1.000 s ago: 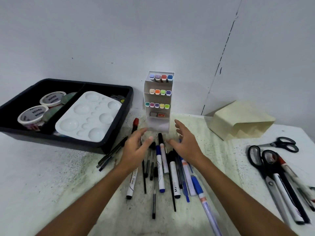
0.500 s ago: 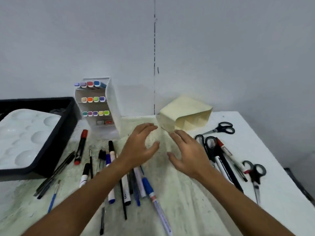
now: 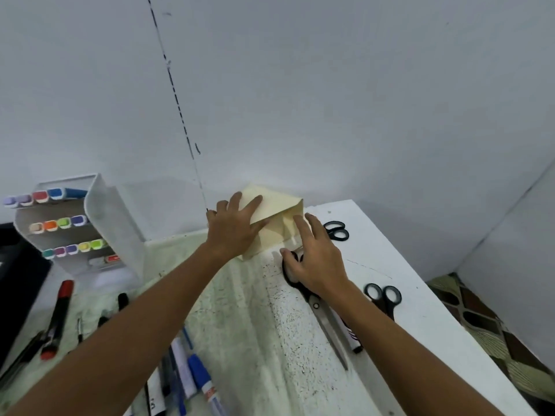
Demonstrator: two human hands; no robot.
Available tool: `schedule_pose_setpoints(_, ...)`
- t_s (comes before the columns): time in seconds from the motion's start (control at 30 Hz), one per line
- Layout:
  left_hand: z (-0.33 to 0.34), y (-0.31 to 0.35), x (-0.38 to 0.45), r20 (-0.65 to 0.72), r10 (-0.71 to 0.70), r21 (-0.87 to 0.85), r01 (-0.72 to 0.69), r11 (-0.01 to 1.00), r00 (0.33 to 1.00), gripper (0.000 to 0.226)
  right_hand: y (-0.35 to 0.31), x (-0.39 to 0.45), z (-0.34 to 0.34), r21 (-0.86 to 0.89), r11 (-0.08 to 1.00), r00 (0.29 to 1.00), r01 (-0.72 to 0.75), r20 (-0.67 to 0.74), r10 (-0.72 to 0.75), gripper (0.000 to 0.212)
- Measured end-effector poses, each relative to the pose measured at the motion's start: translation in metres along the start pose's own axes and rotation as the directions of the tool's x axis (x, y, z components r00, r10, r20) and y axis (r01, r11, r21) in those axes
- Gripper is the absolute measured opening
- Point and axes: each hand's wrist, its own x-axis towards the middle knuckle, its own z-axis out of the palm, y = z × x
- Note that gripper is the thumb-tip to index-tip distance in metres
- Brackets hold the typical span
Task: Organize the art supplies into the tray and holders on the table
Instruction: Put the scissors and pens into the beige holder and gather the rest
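Note:
A cream-coloured holder (image 3: 277,205) lies tipped on its side at the back of the table against the wall. My left hand (image 3: 232,229) lies flat on its left face with fingers spread. My right hand (image 3: 312,255) touches its open right end with straight fingers, hovering over the handles of a large pair of scissors (image 3: 322,313). A white marker rack (image 3: 87,229) with coloured markers stands at the left. Loose pens and markers (image 3: 186,373) lie at the bottom left, among them a red marker (image 3: 58,318).
Two smaller black-handled scissors (image 3: 336,231) (image 3: 384,297) lie to the right of my right hand. A black marker (image 3: 348,333) lies beside the large scissors. The black tray's edge (image 3: 18,283) shows at far left. The table's right edge (image 3: 435,295) drops to a patterned floor.
Both hands have reached forward onto the cream holder. The view has swung further right, so the tray has almost left the frame.

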Motion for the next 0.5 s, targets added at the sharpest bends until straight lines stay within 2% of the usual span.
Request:
schedule_pose_setpoints(0.07,-0.003,-0.009,-0.004,0.043,-0.077,-0.188,0.084,0.979,0.996,0.072,-0.005,0.002,0.004,0.049,0.997,0.999,-0.051,0.002,0.051,0.076)
schedule_pose_setpoints(0.1,-0.007,-0.015,-0.006,0.078,-0.123,-0.363,0.143,0.921,0.989,0.071,-0.010,0.005,0.007,0.094,0.993,0.998,-0.069,0.006,0.069,0.080)
schedule_pose_setpoints(0.13,-0.010,-0.019,-0.009,0.103,-0.155,-0.570,0.186,0.800,0.982,0.074,-0.015,0.007,0.009,0.154,0.984,0.996,-0.088,0.014,0.087,0.084)
schedule_pose_setpoints(0.17,-0.015,-0.025,-0.014,0.135,-0.188,-0.747,0.224,0.625,0.973,0.074,-0.022,0.011,0.013,0.233,0.967,0.994,-0.106,0.042,0.099,0.089)
schedule_pose_setpoints(0.2,-0.018,-0.028,-0.020,0.172,-0.210,-0.852,0.252,0.458,0.962,0.072,-0.030,0.014,0.016,0.324,0.938,0.991,-0.126,0.086,0.103,0.093)
schedule_pose_setpoints(0.23,-0.020,-0.030,-0.028,0.210,-0.227,-0.899,0.279,0.337,0.951,0.070,-0.037,0.017,0.021,0.420,0.896,0.985,-0.146,0.141,0.095,0.099)
schedule_pose_setpoints(0.27,-0.020,-0.035,-0.037,0.242,-0.243,-0.918,0.303,0.257,0.939,0.066,-0.045,0.020,0.026,0.510,0.845,0.978,-0.163,0.198,0.070,0.103)
schedule_pose_setpoints(0.33,-0.020,-0.039,-0.055,0.270,-0.264,-0.930,0.322,0.180,0.926,0.059,-0.057,0.025,0.037,0.626,0.750,0.952,-0.213,0.307,0.015,0.111)
schedule_pose_setpoints(0.37,-0.019,-0.042,-0.061,0.267,-0.272,-0.930,0.322,0.180,0.924,0.058,-0.061,0.026,0.042,0.647,0.729,0.939,-0.225,0.344,-0.016,0.113)
schedule_pose_setpoints(0.5,-0.017,-0.053,-0.078,0.245,-0.313,-0.918,0.323,0.229,0.918,0.057,-0.071,0.028,0.053,0.609,0.776,0.912,-0.165,0.394,-0.116,0.115)
